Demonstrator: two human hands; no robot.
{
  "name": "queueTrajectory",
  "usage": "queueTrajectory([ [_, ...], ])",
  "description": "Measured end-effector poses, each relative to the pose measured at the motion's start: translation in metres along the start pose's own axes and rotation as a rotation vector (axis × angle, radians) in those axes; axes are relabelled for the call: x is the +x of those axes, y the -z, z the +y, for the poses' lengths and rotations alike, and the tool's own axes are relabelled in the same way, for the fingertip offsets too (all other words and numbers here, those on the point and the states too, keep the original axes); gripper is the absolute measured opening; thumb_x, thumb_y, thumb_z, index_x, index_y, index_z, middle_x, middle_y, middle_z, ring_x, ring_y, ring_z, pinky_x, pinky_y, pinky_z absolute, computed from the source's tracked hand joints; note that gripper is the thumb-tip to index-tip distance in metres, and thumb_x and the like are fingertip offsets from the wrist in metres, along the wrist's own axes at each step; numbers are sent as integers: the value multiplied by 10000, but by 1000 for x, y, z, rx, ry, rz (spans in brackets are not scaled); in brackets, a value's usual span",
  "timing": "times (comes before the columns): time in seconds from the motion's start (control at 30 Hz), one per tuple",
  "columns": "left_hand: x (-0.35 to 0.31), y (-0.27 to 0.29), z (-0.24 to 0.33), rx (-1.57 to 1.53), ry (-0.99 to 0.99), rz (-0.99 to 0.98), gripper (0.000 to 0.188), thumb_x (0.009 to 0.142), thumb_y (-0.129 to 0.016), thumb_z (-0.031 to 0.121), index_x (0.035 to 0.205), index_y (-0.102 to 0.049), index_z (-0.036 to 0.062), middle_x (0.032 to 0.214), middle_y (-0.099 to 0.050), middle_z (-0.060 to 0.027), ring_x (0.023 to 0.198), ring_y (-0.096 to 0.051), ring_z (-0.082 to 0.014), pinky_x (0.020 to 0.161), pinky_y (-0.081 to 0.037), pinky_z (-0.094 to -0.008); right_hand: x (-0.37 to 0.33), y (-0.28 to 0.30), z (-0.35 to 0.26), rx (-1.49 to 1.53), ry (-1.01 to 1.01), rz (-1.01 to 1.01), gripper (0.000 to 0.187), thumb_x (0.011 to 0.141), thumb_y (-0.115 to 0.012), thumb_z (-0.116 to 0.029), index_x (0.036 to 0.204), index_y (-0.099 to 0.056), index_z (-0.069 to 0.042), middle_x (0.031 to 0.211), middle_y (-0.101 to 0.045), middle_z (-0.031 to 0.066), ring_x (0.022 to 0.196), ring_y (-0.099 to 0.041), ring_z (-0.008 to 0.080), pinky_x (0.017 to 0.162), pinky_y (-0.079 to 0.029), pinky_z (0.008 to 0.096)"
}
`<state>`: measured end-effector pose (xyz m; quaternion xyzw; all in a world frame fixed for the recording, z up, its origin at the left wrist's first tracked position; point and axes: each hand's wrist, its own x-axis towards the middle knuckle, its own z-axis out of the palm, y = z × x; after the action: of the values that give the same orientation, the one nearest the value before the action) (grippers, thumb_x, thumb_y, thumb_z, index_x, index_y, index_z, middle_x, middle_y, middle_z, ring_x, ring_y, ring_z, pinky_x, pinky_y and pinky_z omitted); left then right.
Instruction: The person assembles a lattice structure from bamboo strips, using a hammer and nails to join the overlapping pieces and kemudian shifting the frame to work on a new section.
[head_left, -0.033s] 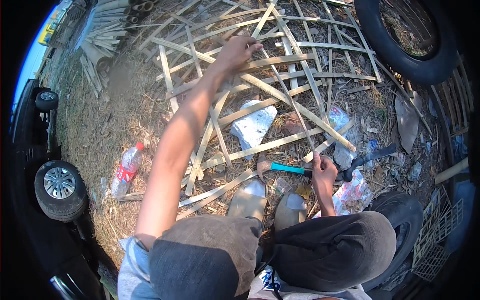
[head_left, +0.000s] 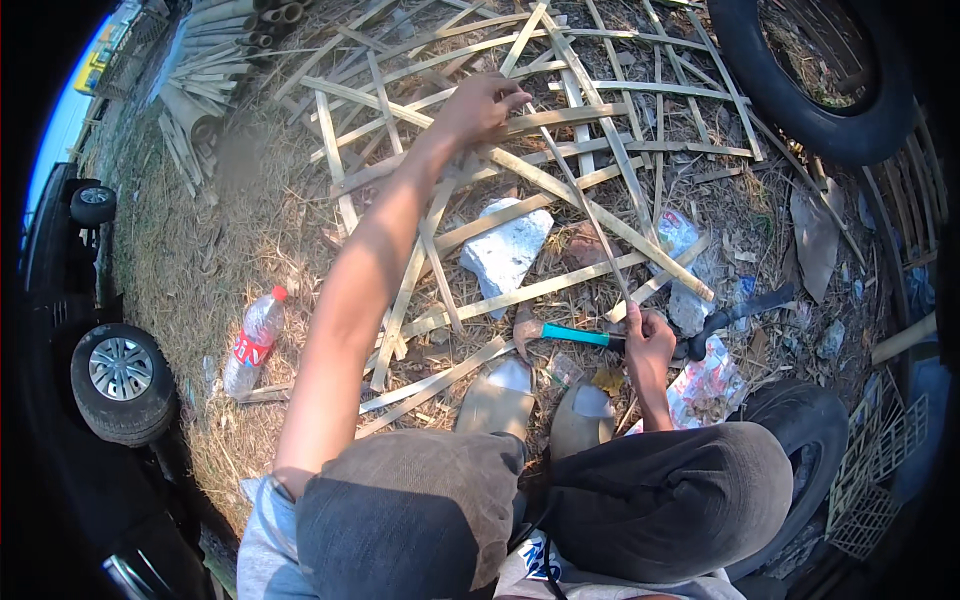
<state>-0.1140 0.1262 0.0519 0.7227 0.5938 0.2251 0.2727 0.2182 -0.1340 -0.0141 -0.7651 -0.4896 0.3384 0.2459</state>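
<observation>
A thin bamboo strip [head_left: 583, 195] slants from the far middle down toward my knees. At its far end my left hand [head_left: 480, 108] is closed, thumb and fingers pinching it. My right hand [head_left: 648, 343] is closed round its near end, beside my right knee. Below the strip lies a loose lattice of flat bamboo strips [head_left: 640, 243], crossing each other on the ground. A claw hammer [head_left: 573, 334] with a teal and black handle lies by my right hand, which partly hides the handle. A white rock [head_left: 505, 245] sits under the near strips.
A clear plastic bottle [head_left: 256, 340] with a red cap stands at left, near a dark vehicle's wheel [head_left: 121, 370]. Bamboo poles [head_left: 205, 75] are piled far left. One tyre [head_left: 890, 135] lies far right, another [head_left: 822, 430] near my right knee. Plastic wrappers [head_left: 708, 385] litter the ground.
My left hand has shifted very slightly to the right with the strip's far end. My right hand has stayed almost where it was.
</observation>
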Motion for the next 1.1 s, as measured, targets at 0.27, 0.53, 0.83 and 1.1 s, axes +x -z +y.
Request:
queueTrajectory([
  [0.27, -88, -37, 74, -10, -15, -452, 433, 911, -697, 434, 1206, -710, 118, 1356, -585, -142, 1332, -503, -321, 1142, -381, -467, 12, 1, 18, 35, -17, -81, 415, 957, -696, -363, 791, -678, 17, 561, -521, 30, 528, -430, 82, 497, -347, 296],
  [0.53, 6, -43, -21, 596, 185, 327, 494, 965, -529, 250, 1418, -497, 55, 1554, -405, -143, 1456, -348, -290, 1198, -217, -546, 6, -29, 29, 201, 19, -3, 385, 963, -700, -323, 771, -671, 9, 556, -494, -26, 520, -388, 49, 477, -298, 262],
  [0.83, 28, -39, -12, 363, 343, 217, 487, 926, -511, 190, 1403, -570, 115, 1462, -535, -85, 1431, -398, -303, 1206, -167, -632, -3, -37, 26, 351, 13, 53, 321, 962, -709, -236, 770, -663, 18, 567, -480, -42, 526, -387, 35, 469, -277, 247],
  [1.1, 27, -55, -28, 335, 163, 410, 364, 968, -547, 283, 1220, -673, 52, 1345, -605, -166, 1347, -482, -318, 1160, -239, -596, -3, -30, 15, 143, 40, 121, 329, 948, -720, -242, 753, -654, 14, 562, -514, 7, 497, -434, 73, 473, -333, 274],
])
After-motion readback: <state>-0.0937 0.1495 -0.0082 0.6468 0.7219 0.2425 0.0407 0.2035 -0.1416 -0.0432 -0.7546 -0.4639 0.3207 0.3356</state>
